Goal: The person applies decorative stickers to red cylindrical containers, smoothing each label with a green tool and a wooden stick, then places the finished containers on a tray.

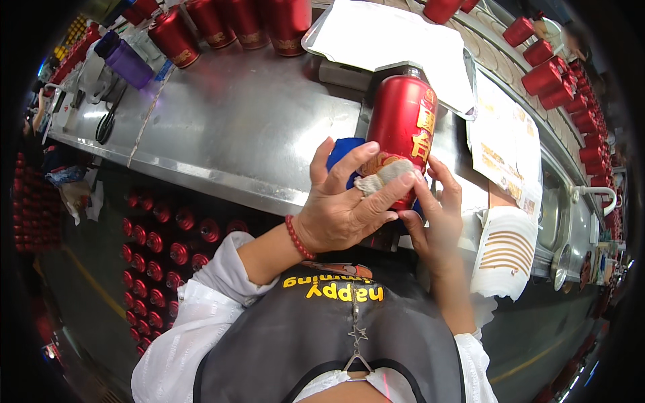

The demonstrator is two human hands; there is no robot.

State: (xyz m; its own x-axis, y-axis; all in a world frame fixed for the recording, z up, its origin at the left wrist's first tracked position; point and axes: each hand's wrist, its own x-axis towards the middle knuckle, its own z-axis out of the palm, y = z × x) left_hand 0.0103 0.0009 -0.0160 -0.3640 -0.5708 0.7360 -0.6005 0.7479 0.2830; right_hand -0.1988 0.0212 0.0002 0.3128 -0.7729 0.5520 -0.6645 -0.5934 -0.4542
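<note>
A glossy red bottle (400, 111) with raised gold characters lies in front of me, its threaded neck pointing away. My left hand (346, 205), with a red bead bracelet on the wrist, presses a crumpled white cloth (388, 176) to the lower part of the bottle. Its upper fingers are spread while the cloth is held at the thumb side. My right hand (440, 218) grips the bottle's near end, fingers along the right side and thumb underneath. A blue piece (344, 153) shows beside and under the bottle, partly hidden by my left hand.
Several red bottles (173, 37) stand along the back of the metal table (222, 127). A purple bottle (127, 62) and black scissors (106, 124) lie at left. White sheets (396, 37) lie behind; a sheet with gold strips (505, 248) hangs at right. Racked red bottles (180, 252) stand below.
</note>
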